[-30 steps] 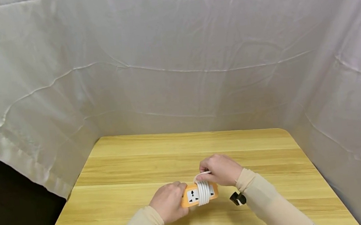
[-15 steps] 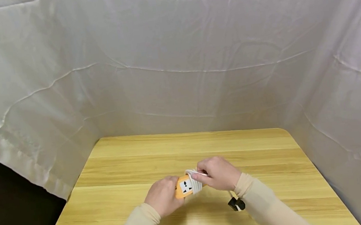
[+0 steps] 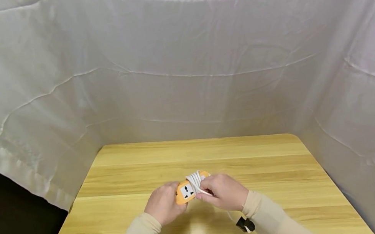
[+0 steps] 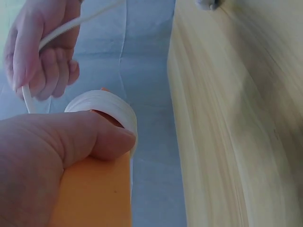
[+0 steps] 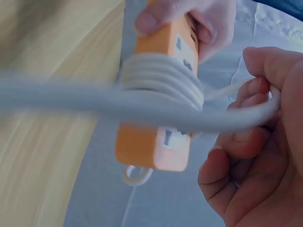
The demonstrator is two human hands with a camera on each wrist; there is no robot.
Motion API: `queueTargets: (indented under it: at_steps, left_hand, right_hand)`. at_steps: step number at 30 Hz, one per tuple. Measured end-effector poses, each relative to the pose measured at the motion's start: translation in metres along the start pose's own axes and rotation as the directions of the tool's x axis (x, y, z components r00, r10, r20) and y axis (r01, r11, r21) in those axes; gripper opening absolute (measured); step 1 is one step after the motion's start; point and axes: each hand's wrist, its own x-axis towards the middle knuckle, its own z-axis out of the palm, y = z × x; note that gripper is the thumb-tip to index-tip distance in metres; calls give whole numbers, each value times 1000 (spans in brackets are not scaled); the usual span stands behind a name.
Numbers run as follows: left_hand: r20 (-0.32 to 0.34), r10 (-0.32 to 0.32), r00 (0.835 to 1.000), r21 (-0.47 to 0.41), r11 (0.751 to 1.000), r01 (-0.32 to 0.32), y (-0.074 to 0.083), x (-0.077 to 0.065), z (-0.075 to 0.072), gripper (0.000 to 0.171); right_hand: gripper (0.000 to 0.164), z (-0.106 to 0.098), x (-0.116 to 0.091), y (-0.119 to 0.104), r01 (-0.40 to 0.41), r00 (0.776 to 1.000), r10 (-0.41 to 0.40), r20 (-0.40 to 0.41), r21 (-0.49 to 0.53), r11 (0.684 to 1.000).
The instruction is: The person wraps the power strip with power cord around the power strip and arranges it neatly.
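While my left hand (image 3: 164,206) curls round one end of the orange plastic power strip with white sockets (image 3: 184,191), that strip sits lifted just above the pale wooden table (image 3: 266,169), tilted so its far end points up and away from me. In the left wrist view my thumb (image 4: 90,135) lies pressed across the orange side, right up against the coil. My left grip is closed firmly on the strip.

The white round power cord (image 3: 194,180) is wound in several tight turns about the middle of the strip (the right wrist view shows the loops stacked side by side, with a socket face on either side of them). My right hand (image 3: 223,192) is just beside the strip, touching it in the head view, and its fingers (image 5: 246,142) are curled over a free run of the same cord, which passes through the fist and stretches across towards the coil. So my right grip is closed too, on the cord rather than on the strip.

Both my forearms wear beige close-fitting sleeves (image 3: 283,224), and a small black clip (image 3: 245,224) shows at each wrist. Wrinkled white cloth sheeting (image 3: 180,56) hangs behind and to both sides of the table.
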Motion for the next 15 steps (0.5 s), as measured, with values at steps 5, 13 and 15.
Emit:
queueTargets:
  at_steps: [5,13,15]
  left_hand:
    - [0,-12,1000,-9,1000,12,-1,0,-3,40]
    - [24,-56,998,-41,998,57,-1,-1,-8,49]
    - [31,-66,997,-51,996,68,-2,-1,-10,53]
  right_hand:
    - [31,4,-3,-6,23,1000,-23,-11,10,1000]
    - [32,12,-7,-10,48,999,-47,-14,71,996]
    - [30,14,-9,-11,39,999,-39,0,101,994]
